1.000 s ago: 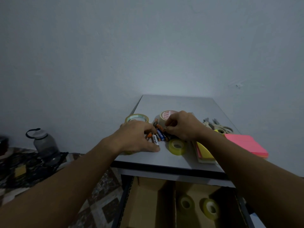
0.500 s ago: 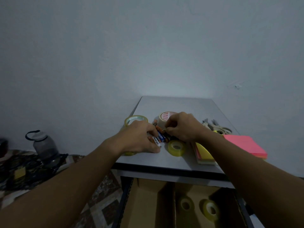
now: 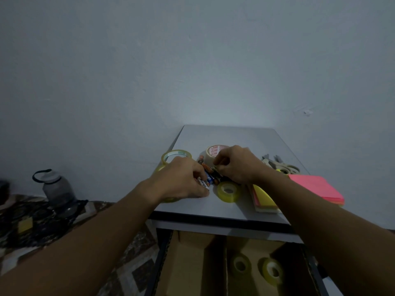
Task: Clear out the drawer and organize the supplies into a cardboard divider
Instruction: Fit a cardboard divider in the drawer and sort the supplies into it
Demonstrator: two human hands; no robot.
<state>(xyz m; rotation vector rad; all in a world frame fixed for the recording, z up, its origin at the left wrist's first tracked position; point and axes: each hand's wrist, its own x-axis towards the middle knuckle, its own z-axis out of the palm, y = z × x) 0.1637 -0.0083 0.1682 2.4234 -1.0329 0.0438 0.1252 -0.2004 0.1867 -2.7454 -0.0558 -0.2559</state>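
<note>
Batteries (image 3: pixel 210 177) slanted far-left to near-right, left hand (image 3: pixel 183 180) pinching one, right hand (image 3: pixel 237 163) curled (grip hidden).

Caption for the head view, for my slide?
Left hand and right hand pinch batteries on the table, cardboard divider below.

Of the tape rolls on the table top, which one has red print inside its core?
The beige roll behind the right hand. The wide roll and the small roll are yellowish clear, without red print.

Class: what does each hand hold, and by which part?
The left hand pinches a white battery, apparently near its end; the right hand hides its hold.
</note>
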